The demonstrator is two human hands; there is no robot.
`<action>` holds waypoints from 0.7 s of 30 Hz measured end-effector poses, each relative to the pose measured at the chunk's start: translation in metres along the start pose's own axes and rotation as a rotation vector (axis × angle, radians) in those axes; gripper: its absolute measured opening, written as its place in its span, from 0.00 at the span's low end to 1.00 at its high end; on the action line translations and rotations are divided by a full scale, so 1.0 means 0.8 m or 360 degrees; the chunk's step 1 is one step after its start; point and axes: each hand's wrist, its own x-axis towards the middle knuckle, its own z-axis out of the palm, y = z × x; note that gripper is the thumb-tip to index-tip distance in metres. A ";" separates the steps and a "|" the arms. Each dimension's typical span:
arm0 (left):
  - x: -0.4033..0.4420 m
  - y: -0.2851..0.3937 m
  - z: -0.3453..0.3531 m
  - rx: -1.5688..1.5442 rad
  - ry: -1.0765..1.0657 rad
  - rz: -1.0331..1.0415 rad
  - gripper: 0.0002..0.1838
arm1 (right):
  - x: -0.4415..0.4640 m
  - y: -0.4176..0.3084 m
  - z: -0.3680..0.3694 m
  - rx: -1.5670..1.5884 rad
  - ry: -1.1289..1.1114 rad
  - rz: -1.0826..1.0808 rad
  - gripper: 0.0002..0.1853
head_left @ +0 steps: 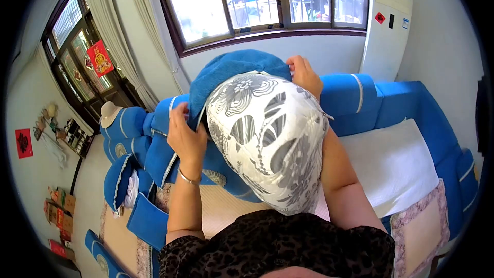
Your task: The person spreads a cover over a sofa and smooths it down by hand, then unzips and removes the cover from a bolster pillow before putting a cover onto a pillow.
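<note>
In front of my chest stands a plump cushion (267, 139) in white fabric with grey flower and leaf print. A blue cushion cover (234, 67) is drawn over its far upper end, and the printed part sticks out toward me. At the cover's left edge my left hand (188, 136) has its fingers curled on the blue cloth; the wrist wears a bracelet (189, 177). My right hand (305, 76) pinches the cover's rim on the right side. Some fingertips are hidden behind the fabric.
A blue sofa (411, 105) runs behind, with a white pad (388, 159) on its right seat. Loose blue cushions (147, 220) lie at the left. A straw hat (109, 114) rests on a sofa back. Boxes (62, 211) stand far left, a white air conditioner (387, 31) back right.
</note>
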 end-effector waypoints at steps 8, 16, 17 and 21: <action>-0.002 0.043 -0.030 -0.0573 0.0033 -0.0021 0.17 | 0.000 0.017 0.044 0.1545 -0.0385 0.0264 0.13; 0.038 0.056 -0.040 -0.0279 0.0146 0.0289 0.17 | -0.001 -0.053 -0.035 0.1502 0.0174 0.0063 0.06; 0.040 0.061 -0.045 -0.0040 0.0212 0.0388 0.18 | -0.002 -0.055 -0.036 0.1399 0.0209 0.0011 0.07; -0.008 0.051 -0.047 -0.0209 0.0181 0.0377 0.26 | -0.004 -0.050 -0.036 0.1340 0.0092 -0.0101 0.12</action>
